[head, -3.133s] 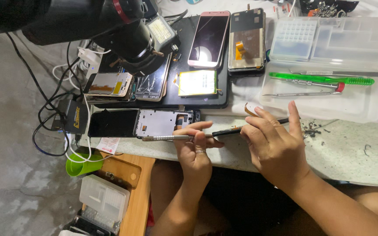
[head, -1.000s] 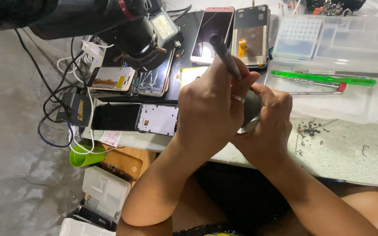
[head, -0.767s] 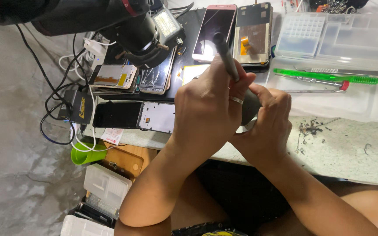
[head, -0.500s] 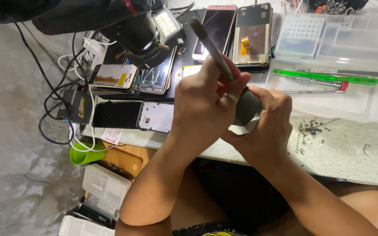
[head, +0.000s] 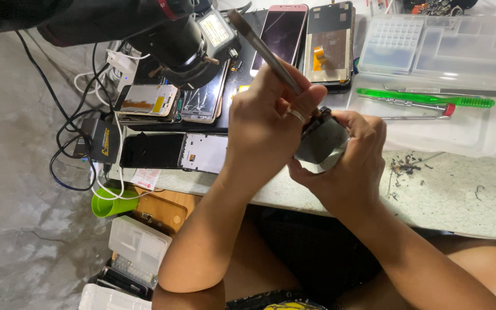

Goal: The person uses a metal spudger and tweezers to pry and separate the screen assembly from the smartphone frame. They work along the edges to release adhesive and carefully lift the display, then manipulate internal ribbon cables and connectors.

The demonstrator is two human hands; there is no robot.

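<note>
The left hand [head: 262,123] is closed around a dark slender tool [head: 262,49], its shaft slanting up and away toward the top of the view and its working end hidden behind the fingers. The right hand [head: 348,166] cups a small dark phone part [head: 321,140] from below, its grip closed on the part, which is raised off the counter [head: 449,198] and held just in front of the body. The tool's lower end meets the part at its upper edge; the exact contact point is hidden.

Judgement: the work is partway through. Several opened handsets and loose screens lie on the dark mat [head: 242,86], and a stripped frame [head: 173,152] sits at the counter's near edge. A green-handled screwdriver [head: 426,99] rests unused in the clear tray [head: 466,129]. Dark debris [head: 406,166] lies beside the right hand. The part in hand shows no sign of being refitted.
</note>
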